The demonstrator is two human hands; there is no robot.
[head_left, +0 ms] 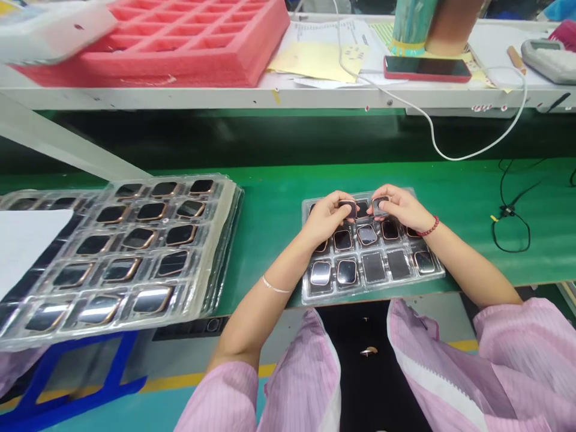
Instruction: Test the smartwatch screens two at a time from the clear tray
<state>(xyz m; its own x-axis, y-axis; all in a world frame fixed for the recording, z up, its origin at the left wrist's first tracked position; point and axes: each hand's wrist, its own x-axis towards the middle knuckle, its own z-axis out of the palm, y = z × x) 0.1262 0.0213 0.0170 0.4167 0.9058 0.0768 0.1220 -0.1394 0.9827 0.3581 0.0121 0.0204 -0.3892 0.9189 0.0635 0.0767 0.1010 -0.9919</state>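
A clear plastic tray [357, 292] lies on the green bench, with dark, rounded-square watch-like pieces in its compartments. Two compartments in its front row hold no framed piece. Over the tray's back left part, my left hand [330, 211] pinches one dark piece with a gold-coloured rim [348, 208]. My right hand [396, 207], a short way to the right, holds a similar piece [380, 206] between thumb and fingers. Both pieces are raised above the back row, close together but apart.
Stacked trays of similar pieces [150, 211] stand at the left, beside a white sheet [31, 240]. The shelf [315, 98] above carries a red foam box [252, 54], papers, a phone [427, 69] and cups. A white cable [432, 126] hangs down; a black cable [510, 249] lies right.
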